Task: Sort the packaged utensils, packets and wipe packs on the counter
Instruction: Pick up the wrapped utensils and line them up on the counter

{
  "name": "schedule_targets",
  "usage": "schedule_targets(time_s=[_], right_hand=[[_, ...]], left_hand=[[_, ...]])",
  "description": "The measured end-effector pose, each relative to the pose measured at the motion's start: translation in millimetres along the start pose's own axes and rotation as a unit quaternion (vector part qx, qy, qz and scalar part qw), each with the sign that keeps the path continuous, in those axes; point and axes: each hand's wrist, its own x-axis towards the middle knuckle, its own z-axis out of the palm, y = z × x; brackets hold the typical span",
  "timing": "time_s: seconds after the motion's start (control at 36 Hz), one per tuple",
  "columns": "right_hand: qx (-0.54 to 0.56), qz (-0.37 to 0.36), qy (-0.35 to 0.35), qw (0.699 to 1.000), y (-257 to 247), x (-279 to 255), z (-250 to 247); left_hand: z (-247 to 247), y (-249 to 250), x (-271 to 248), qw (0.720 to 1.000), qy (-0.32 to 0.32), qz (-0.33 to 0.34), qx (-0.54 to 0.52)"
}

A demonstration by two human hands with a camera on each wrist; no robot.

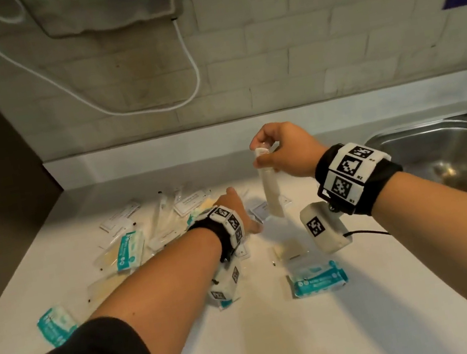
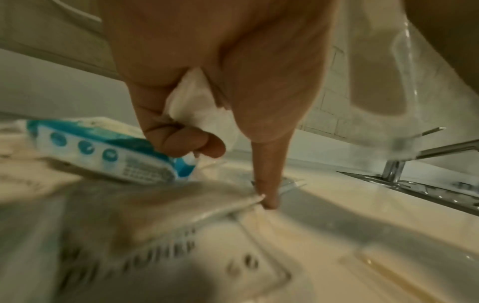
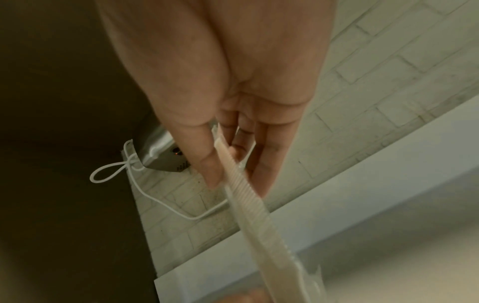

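Right hand (image 1: 283,149): pinches a wrapped utensil (image 1: 270,192) by its top, hanging above the table (image 1: 286,339). Left hand (image 1: 236,207): curled round white packets (image 2: 197,102), forefinger on the pile (image 1: 153,222). Advice: keep the pinch firm; lay utensil with its kind.

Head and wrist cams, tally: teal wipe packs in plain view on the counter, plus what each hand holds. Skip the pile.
Teal wipe packs: 3, by the pile, near left, near centre; teal scrap under the left wrist camera uncounted.
Wrapped utensil in right hand: 1
White packet in left hand: 1
Total: 5
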Motion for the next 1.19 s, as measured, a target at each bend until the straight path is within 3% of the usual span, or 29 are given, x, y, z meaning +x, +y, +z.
schedule_targets(time_s=[0.19,0.5,0.64,0.83,1.0,1.19], right_hand=[[0.018,0.011,-0.006,1.0,20,-8,5],[0.031,-0.005,-0.023,0.999,26,7,18],[0.031,-0.006,-0.041,0.999,29,13,18],[0.045,0.008,-0.037,0.998,36,25,17],[0.068,0.015,-0.049,0.996,33,31,21],[0.088,0.053,-0.055,0.993,45,22,0]], left_hand=[[-6,6,8,0.999,0.016,-0.033,0.034],[-14,20,22,0.989,-0.108,0.0,0.099],[-14,19,34,0.987,-0.088,-0.015,0.135],[-35,7,46,0.998,-0.051,-0.035,-0.028],[-60,-15,30,0.972,0.021,0.031,-0.232],[-73,-15,4,0.943,0.111,0.119,-0.289]])
